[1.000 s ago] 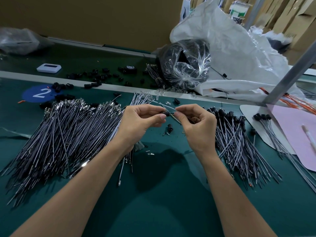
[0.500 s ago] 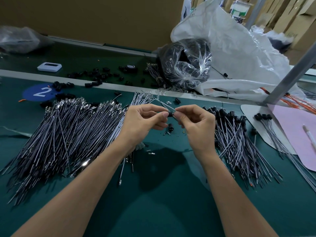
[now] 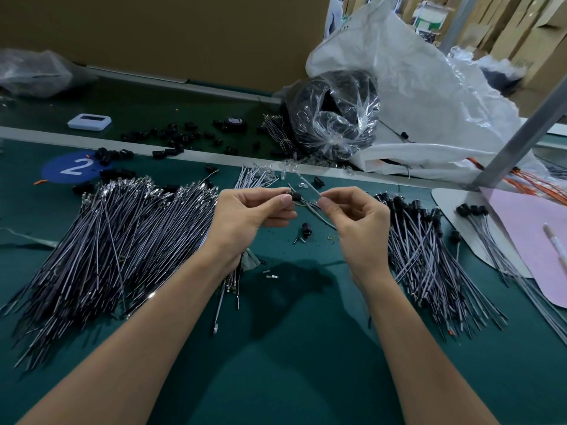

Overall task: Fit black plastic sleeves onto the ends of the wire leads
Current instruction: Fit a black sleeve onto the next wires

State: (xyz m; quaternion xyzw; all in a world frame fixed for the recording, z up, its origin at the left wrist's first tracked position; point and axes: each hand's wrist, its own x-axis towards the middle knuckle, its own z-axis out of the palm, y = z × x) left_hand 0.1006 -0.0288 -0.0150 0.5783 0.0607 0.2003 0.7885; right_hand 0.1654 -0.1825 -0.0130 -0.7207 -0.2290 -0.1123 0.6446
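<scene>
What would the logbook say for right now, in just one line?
left hand: pinches black sleeve | right hand: pinches wire leads | state: leads run into sleeve, held between both hands

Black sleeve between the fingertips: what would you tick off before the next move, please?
1. Left hand pinches the black sleeve: ok.
2. Right hand pinches the wire leads beside the sleeve: ok.
3. Leads pushed fully home in the sleeve: cannot tell, too small to see.
4. Spare sleeve lies on the mat just below the hands: ok.
5. Pile of bare leads on the left has plenty in it: ok.
6. Finished pile lies on the right, apart from the bare leads: ok.
</scene>
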